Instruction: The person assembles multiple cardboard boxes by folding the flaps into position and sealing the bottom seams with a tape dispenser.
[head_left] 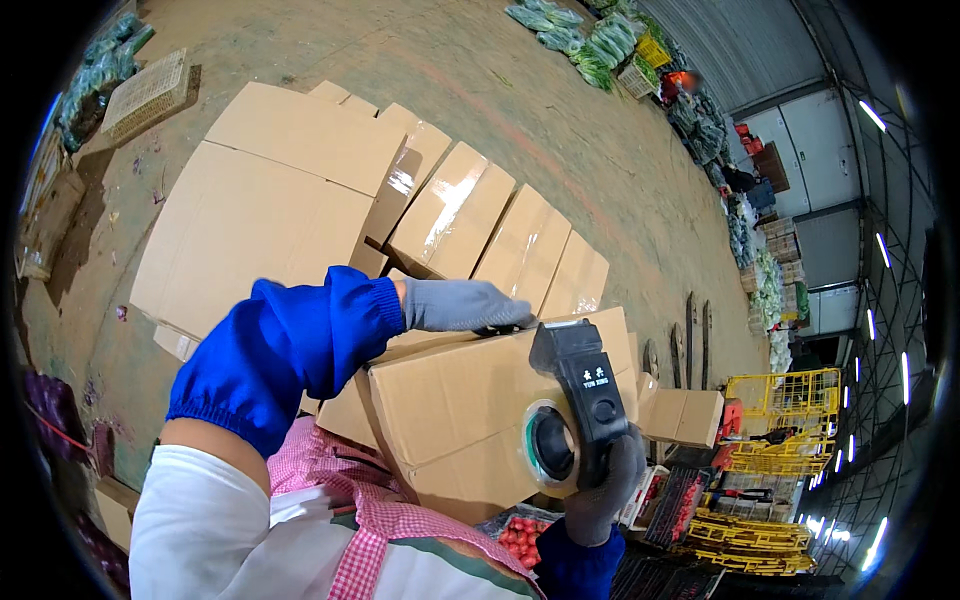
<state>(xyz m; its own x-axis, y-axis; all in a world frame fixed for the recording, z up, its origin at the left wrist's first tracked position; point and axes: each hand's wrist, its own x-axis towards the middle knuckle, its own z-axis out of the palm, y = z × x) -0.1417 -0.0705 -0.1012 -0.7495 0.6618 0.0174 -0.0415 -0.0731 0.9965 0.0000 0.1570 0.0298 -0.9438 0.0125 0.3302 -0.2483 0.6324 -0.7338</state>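
My left hand (pixel 462 305), in a grey glove and blue oversleeve, lies along the upper edge of a brown cardboard box (pixel 455 410), its fingers stretched out. Something dark shows under its fingertips, perhaps the glove's palm. A black tape dispenser (pixel 590 385) with a roll of clear tape (pixel 545 445) sits against the box's right end. Its lower end is gripped by my right hand (pixel 612 480), gloved in grey, with the fingers partly hidden behind it. The box stands tilted in front of my pink checked apron (pixel 385 530).
Several taped cartons (pixel 455 215) stand in a row beyond the box, beside a large cardboard sheet or opened carton (pixel 255 220). Red produce (pixel 522 540) lies below the box. Yellow metal cages (pixel 775 420) stand at the right, and bagged greens (pixel 605 45) lie farther back.
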